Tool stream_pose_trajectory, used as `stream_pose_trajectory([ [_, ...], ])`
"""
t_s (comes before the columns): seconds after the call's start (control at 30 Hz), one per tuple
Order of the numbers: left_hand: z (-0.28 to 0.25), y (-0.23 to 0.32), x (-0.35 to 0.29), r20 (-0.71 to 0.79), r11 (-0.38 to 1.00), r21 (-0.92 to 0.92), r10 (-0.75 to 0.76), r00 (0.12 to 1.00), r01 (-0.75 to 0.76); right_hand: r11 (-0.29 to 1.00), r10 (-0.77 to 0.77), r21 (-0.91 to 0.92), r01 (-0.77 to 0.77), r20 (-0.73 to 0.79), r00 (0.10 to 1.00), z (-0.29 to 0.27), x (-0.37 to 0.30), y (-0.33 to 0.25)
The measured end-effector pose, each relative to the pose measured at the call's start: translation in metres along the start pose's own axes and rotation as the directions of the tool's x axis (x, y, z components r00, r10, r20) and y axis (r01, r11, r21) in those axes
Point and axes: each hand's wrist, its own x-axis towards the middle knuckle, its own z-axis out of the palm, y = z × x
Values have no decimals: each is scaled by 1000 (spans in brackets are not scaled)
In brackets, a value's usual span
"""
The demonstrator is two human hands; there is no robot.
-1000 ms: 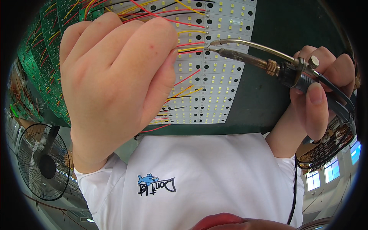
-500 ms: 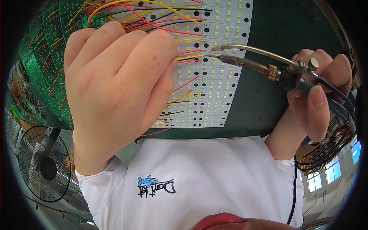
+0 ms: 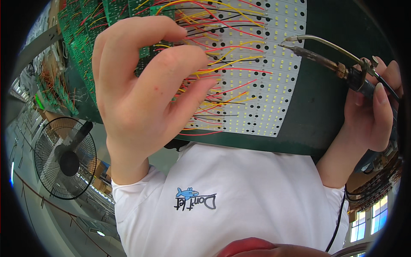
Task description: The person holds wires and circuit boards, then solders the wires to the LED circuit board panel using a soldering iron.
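My left hand [image 3: 143, 85] hovers over a bundle of red, yellow and black wires [image 3: 233, 70], its thumb and forefinger apart with nothing visible between them. Beneath the wires lies a white LED panel [image 3: 267, 118] with rows of small yellowish LEDs and dark round holes. On the right, my right hand [image 3: 372, 113] grips a soldering iron [image 3: 319, 59] that has a thin curved metal tube clamped along it. Its tip points left over the right part of the panel, beside the column of wire ends; whether it touches cannot be made out.
Green circuit boards [image 3: 79, 55] with wires attached overlap at the far left. A dark green work surface [image 3: 327, 92] extends right of the panel. Black cables [image 3: 372, 186] hang at the lower right. A black fan [image 3: 66, 159] stands at the lower left.
My left thumb and forefinger have come apart from their pinch, and more wires show. The soldering iron's tip has moved off the wire-end column toward the right. The whole view has shifted.
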Motion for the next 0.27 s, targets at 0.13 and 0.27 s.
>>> stream_pose_trajectory([
  [0.13, 1, 0, -13, -71, 996, 84, -22, 997, 28, 999, 47, 32, -43, -142, 989, -1, -5, -1],
  [0.27, 3, 14, -14, -72, 989, 132, -52, 996, 62, 998, -13, -69, 8, -66, 998, 1, -4, 0],
])
